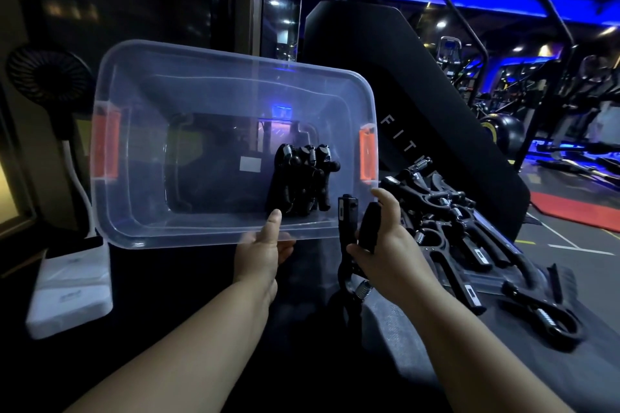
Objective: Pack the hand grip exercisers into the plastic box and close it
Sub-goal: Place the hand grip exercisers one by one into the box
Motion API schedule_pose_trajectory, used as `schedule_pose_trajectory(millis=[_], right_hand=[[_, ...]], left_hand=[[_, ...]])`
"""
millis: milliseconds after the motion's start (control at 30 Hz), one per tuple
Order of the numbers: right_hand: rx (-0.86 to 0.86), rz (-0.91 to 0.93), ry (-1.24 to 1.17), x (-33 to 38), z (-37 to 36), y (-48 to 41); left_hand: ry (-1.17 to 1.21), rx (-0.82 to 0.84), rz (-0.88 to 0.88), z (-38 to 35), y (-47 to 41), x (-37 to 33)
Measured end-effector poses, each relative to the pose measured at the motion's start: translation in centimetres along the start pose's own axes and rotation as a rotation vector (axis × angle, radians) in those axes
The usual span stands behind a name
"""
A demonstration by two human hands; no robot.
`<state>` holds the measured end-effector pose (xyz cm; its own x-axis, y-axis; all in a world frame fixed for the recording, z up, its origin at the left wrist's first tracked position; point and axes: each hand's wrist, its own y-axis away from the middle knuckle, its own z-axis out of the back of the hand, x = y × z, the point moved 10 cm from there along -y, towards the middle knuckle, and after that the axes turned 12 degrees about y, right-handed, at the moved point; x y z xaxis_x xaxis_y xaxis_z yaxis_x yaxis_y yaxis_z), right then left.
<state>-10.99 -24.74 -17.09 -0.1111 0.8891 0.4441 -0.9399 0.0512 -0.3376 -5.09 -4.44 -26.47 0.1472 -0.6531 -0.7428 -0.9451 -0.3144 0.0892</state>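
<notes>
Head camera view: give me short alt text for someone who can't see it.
A person's left hand holds the near rim of a clear plastic box with a few black grip exercisers inside, while the right hand grips another exerciser beside it. More exercisers lie piled to the right.

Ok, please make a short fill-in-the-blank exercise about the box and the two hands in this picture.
1. The left hand holds the plastic box by its near ____.
2. The latches of the box are ____.
3. The right hand grips one exerciser ____ the box.
Missing words: rim; orange; outside.
</notes>
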Motion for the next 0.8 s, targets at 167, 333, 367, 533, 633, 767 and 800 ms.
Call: schedule_pose_trajectory(millis=[167, 333, 367, 533, 633, 767, 800], right_hand=[[0.018, -0.060, -0.048, -0.8, -0.5, 0.2], [0.043, -0.100, 0.018, -0.8, -0.5, 0.7], [0.044, -0.105, 0.039, -0.8, -0.5, 0.8], [0.049, -0.113, 0.098, -0.9, -0.7, 1.3], [0.090, -0.088, 0.148, -0.8, -1.1, 1.4], [0.168, -0.036, 0.180, -0.3, -1.8, 1.4], [0.174, -0.035, 0.172, -0.3, -1.8, 1.3]], left_hand=[[0.014, -0.016, 0.026, -0.1, 0.4, -0.1], [0.052, 0.051, 0.144, -0.5, 1.3, -0.2], [0.058, 0.074, 0.177, -0.5, 1.5, -0.3], [0.036, 0.121, 0.174, 1.0, 1.4, -1.7], [0.032, 0.116, 0.118, 2.1, 1.2, -2.7], [0.004, 0.105, 0.090, 2.6, 1.1, -2.8], [-0.001, 0.099, 0.079, 2.7, 1.1, -2.9]])
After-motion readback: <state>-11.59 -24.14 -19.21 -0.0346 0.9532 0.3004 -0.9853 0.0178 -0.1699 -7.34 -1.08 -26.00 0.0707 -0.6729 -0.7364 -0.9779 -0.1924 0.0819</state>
